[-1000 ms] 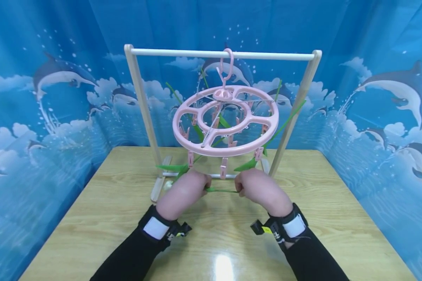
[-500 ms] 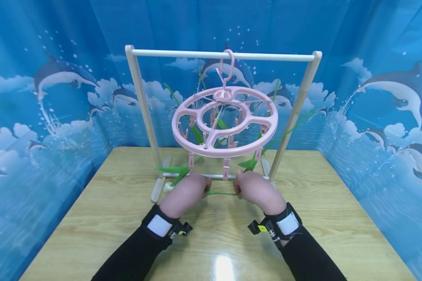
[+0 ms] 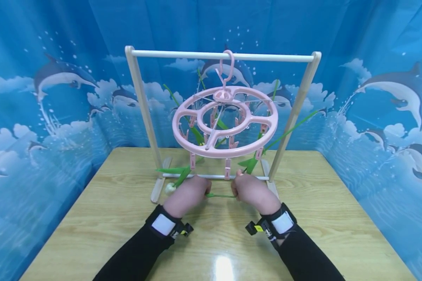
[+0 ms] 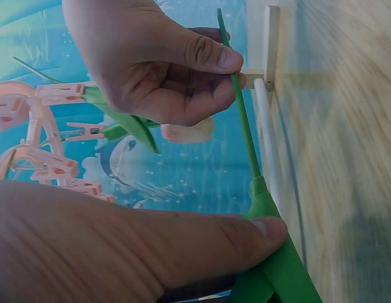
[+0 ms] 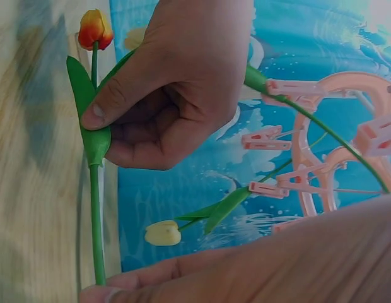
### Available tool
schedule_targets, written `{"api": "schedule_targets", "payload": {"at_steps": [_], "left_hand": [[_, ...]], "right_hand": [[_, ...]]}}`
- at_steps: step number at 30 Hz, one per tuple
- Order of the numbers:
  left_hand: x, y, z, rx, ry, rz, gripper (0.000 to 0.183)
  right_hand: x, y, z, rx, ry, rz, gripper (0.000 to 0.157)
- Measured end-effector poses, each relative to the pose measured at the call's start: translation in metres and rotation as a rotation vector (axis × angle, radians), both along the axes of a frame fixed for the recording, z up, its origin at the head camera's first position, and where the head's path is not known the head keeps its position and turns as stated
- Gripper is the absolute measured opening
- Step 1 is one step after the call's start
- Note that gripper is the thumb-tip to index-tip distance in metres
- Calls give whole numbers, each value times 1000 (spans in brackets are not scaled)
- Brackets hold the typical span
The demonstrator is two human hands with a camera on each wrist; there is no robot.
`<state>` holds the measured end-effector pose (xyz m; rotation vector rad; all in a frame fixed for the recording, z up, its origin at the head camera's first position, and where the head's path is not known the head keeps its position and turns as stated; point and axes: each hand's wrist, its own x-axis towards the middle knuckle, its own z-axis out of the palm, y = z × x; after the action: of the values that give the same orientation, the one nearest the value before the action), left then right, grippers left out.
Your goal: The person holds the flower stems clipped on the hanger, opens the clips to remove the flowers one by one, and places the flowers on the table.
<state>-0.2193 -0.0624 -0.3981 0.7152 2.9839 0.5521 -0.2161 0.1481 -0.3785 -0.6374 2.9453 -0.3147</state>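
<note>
Between my hands stretches an artificial tulip (image 3: 220, 195) with an orange-red bloom (image 5: 96, 29), a green stem and green leaves. My left hand (image 3: 190, 194) pinches it at the leaf base, thumb on top. Farther along, my right hand (image 3: 256, 192) holds the bare stem (image 4: 246, 134) between thumb and fingers. In the head view the bloom is hidden by my left hand. Just above and behind the hands hangs a pink round clip hanger (image 3: 225, 153), with several tulips clipped to it. A pink clip (image 3: 227, 168) dangles at its front with nothing visible in it.
A wooden rack (image 3: 135, 78) carries the hanger on its white top bar (image 3: 183, 54); a lower bar runs behind my hands. One pale tulip bloom (image 3: 170, 189) hangs beside my left forearm. The wooden table (image 3: 91, 218) is enclosed by a blue dolphin curtain (image 3: 56, 23).
Both hands have come slightly down and closer together, the tulip still held between them. The hanger has turned a little, and a clipped stem at the right has swayed outward.
</note>
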Motion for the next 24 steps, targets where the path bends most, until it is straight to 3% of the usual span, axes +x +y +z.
{"api": "schedule_targets", "payload": {"at_steps": [8, 16, 24], "left_hand": [[-4, 3, -10, -27, -72, 37, 14], [-5, 3, -22, -117, -164, 60, 24], [-5, 4, -28, -49, -121, 44, 24]], "right_hand": [[-4, -2, -10, -20, -45, -37, 30], [-6, -4, -22, 23, -15, 33, 31], [-11, -4, -29, 71, -67, 16, 28]]}}
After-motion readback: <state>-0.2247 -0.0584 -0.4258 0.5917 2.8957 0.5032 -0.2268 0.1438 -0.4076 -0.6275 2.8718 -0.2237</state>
